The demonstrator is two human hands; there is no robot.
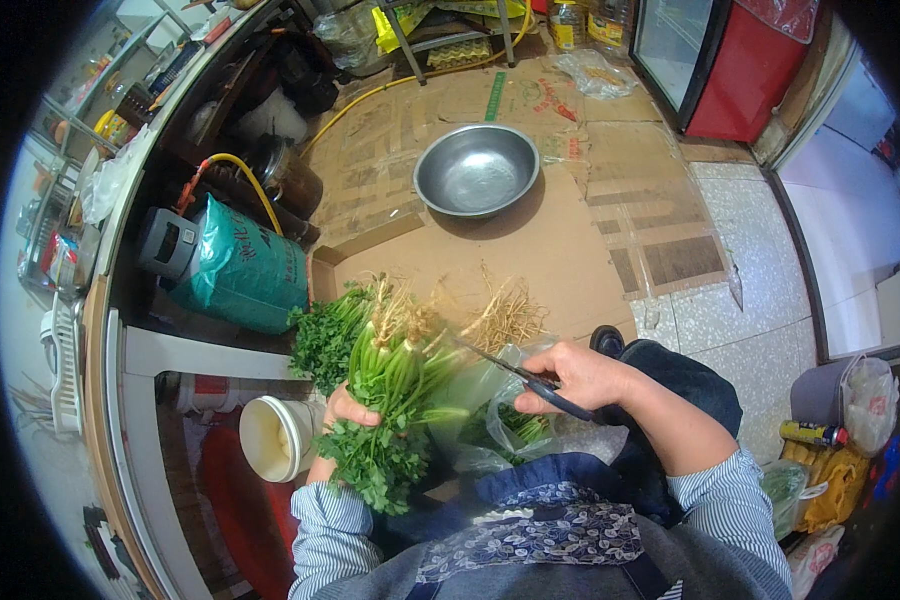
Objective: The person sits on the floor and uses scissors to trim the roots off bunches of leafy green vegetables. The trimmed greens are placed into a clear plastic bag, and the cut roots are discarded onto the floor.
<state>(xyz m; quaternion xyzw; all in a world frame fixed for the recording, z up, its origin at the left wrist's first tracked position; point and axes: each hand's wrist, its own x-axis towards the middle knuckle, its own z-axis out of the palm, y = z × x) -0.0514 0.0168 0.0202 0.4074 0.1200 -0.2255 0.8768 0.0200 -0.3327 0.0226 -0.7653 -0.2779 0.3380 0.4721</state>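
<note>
My left hand [352, 409] grips a bunch of leafy green stems with roots [405, 360], roots pointing away from me and leaves hanging towards my lap. In my right hand [577, 375] is a pair of dark-handled scissors [510, 367], its blades pointing at the root end of the bunch. Just beyond lies a heap of cut pale roots [506, 313] on the cardboard. More leafy greens [322, 337] lie to the left of the bunch. A clear plastic bag [521, 442] with greens inside rests by my lap, below the scissors.
A metal basin [477, 171] stands on the cardboard floor covering [570, 247] ahead. On the left are a white bucket [277, 439], a teal-covered gas cylinder [247, 270], a pot [289, 176] and a white table frame [217, 356]. A glass-door fridge [742, 75] stands far right; bags [832, 487] lie near right.
</note>
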